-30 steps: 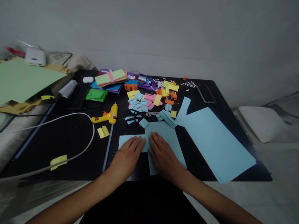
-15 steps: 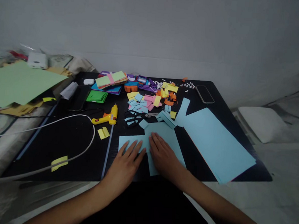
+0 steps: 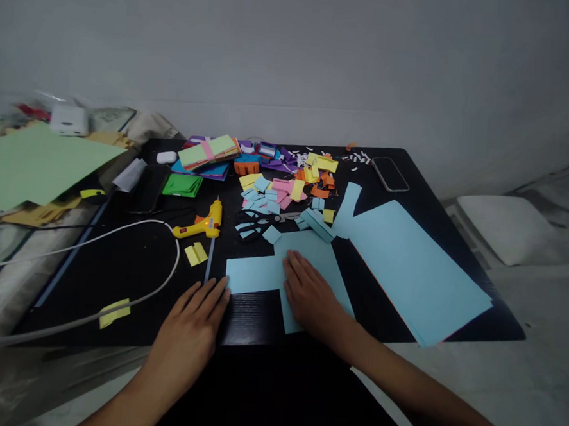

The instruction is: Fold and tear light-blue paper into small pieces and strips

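Note:
My right hand (image 3: 307,294) lies flat on a light blue paper sheet (image 3: 331,286), fingers stretched out and close together. A smaller light blue paper rectangle (image 3: 252,275) extends left from that sheet; how the two overlap is hidden under my right hand. My left hand (image 3: 192,316) rests open on the black table by the rectangle's lower left corner, its fingertips over the end of a thin grey-blue strip (image 3: 210,260). Beyond the sheet lie black-handled scissors (image 3: 259,223) among small folded blue paper pieces (image 3: 262,202).
A yellow glue gun (image 3: 204,223) sits left of the scissors, inside a looping white cable (image 3: 178,258). A stack of blue paper (image 3: 416,272) fills the right side, with a phone (image 3: 389,174) behind it. Coloured paper bundles (image 3: 208,152) stand at the back.
My left hand has slid left and toward me, off the small blue rectangle, uncovering its lower edge. My right hand stays on the sheet.

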The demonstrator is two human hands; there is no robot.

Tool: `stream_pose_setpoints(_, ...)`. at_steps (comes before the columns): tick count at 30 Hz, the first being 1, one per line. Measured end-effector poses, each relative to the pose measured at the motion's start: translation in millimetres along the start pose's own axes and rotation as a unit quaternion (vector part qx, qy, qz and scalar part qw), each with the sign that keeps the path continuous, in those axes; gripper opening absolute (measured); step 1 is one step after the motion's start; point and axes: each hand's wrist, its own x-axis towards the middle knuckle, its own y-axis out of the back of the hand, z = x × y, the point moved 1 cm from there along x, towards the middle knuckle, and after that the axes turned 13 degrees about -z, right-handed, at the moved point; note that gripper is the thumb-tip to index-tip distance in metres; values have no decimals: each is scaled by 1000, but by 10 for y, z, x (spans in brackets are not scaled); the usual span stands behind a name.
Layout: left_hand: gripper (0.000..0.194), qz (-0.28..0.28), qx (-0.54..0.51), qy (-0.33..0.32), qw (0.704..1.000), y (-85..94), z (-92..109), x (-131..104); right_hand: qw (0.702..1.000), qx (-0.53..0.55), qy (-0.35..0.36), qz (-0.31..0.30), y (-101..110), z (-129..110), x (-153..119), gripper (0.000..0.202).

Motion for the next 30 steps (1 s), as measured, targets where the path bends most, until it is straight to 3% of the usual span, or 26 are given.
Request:
stream_pose_setpoints(5, 46, 20, -46, 22, 999, 59, -96, 30, 1000, 1, -7, 3, 23, -36, -9, 54)
stream_pose_setpoints(9, 40, 40, -99, 10, 994, 95, 46, 180, 998, 33, -22, 42, 124, -153, 33, 59)
stream_pose_setpoints(14, 43, 29, -118, -18, 992, 13, 297, 297, 994, 105, 2, 19, 122, -327, 162, 11)
stream_pose_setpoints(17, 46, 24, -112, -10, 993, -52, 356, 278, 995, 101, 6, 9, 53, -367, 201, 9)
stream_pose_setpoints(22, 49, 18, -140, 1, 990, -94, 366, 236, 993, 111, -9, 30, 22, -304, 156, 13)
stream_pose_setpoints(30, 44, 26, -137, -7, 990, -74, 363, 252, 979, 175, -94, 48, 132, 6, -136, 17)
